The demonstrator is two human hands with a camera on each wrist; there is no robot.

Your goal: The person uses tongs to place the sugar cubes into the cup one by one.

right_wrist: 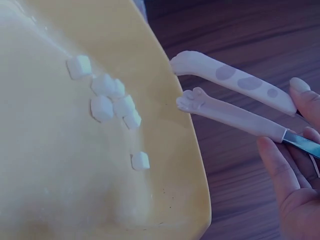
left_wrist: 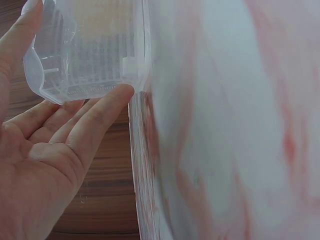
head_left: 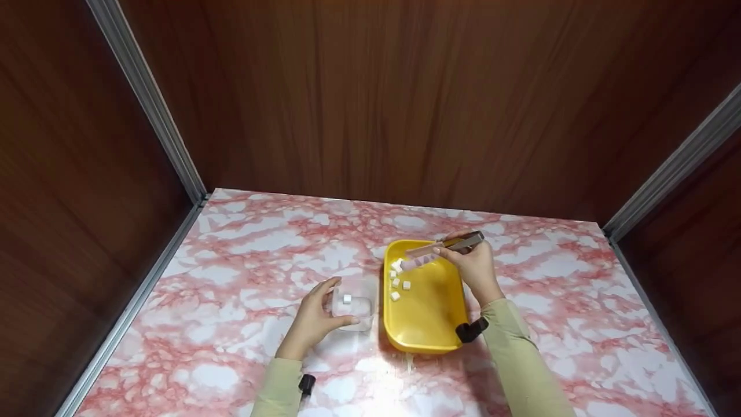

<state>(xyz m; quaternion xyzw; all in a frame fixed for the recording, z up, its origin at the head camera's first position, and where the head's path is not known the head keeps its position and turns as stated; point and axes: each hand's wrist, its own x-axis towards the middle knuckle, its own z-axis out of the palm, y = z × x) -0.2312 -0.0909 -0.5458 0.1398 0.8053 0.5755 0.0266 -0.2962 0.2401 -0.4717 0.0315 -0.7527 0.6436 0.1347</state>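
Note:
My left hand [head_left: 317, 318] holds a small clear plastic container [head_left: 365, 322] from its left side, thumb in front and fingers behind. Ribbed walls of the same container [left_wrist: 95, 65] fill the upper left of the left wrist view. Inside it lies one white cube [head_left: 347, 299]. Tongs with pinkish paw-shaped ends [right_wrist: 240, 114] are gripped between the thumb and fingers of my right hand [head_left: 476, 267]. Their tips stand apart, with nothing between them, near the far left part of a yellow tray [head_left: 428, 315]. Several white cubes [right_wrist: 101, 108] are grouped along one side of the tray.
The tray stands immediately right of the clear container on a red-and-white marbled tabletop [head_left: 231, 278]. A brown wood-look panel [head_left: 370, 104] rises behind the table, with metal-edged panels [head_left: 69, 174] to the sides.

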